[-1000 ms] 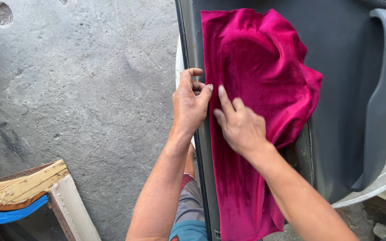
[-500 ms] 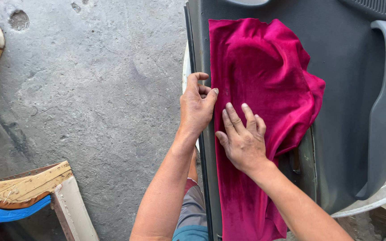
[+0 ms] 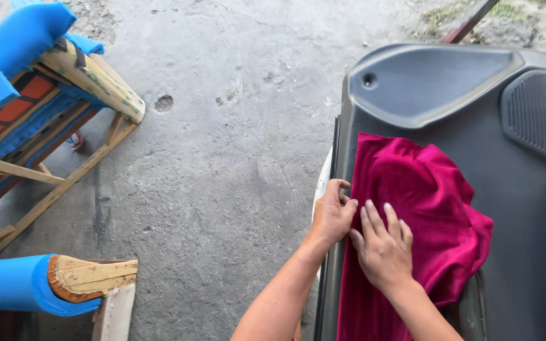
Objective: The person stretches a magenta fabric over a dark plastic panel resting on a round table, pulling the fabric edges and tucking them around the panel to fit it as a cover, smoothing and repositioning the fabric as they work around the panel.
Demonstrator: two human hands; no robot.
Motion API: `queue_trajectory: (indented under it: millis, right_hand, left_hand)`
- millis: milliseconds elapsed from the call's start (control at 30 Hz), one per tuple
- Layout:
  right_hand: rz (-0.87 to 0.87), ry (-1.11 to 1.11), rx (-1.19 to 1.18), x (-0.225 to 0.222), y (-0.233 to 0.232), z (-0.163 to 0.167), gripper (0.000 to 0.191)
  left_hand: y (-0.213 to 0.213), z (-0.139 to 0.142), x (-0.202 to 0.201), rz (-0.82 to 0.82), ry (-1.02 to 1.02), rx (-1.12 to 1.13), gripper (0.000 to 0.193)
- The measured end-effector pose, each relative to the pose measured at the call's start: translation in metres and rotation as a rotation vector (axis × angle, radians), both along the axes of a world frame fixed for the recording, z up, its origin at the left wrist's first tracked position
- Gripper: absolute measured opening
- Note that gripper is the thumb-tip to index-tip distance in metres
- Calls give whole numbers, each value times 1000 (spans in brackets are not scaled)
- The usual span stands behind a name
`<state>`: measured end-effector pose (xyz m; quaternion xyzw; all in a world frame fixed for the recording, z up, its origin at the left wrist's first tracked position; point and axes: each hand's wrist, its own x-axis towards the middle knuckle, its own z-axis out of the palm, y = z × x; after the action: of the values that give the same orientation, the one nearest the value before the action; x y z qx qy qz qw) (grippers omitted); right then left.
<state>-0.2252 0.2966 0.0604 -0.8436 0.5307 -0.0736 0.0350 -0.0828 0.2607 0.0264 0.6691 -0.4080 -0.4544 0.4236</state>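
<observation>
Pressing magenta cloth (image 3: 424, 215) flat: right hand (image 3: 383, 249) open, shifted beside left hand (image 3: 333, 215) gripping panel edge (image 3: 336, 158)

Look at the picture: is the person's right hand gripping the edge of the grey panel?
No: the right hand lies flat on the magenta cloth.

Head camera looks steeply down (close range).

The grey moulded plastic door panel (image 3: 450, 95) runs off the right and bottom edges, and the magenta velvet cloth (image 3: 424, 208) covers its middle. The cloth's lower end is cut off at the bottom edge. The right hand (image 3: 383, 249) hides the fabric beneath it. The blue-padded wooden frame (image 3: 39, 82) is cut by the left edge
</observation>
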Motion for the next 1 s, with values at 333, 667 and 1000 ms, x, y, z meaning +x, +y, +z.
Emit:
queue_trajectory:
  millis: [333,667,1000]
  right_hand:
    - [63,24,15,-14,12,-12,58]
    - [131,27,23,-24,16,-22,61]
    - [127,160,-108,-16,-23,-31,54]
  left_hand:
    - [-6,-20,-4,31,-56,-72,36]
    - [-12,-32,-3,37,-31,-92,36]
    - [-13,-45,-4,59,-86,-47,41]
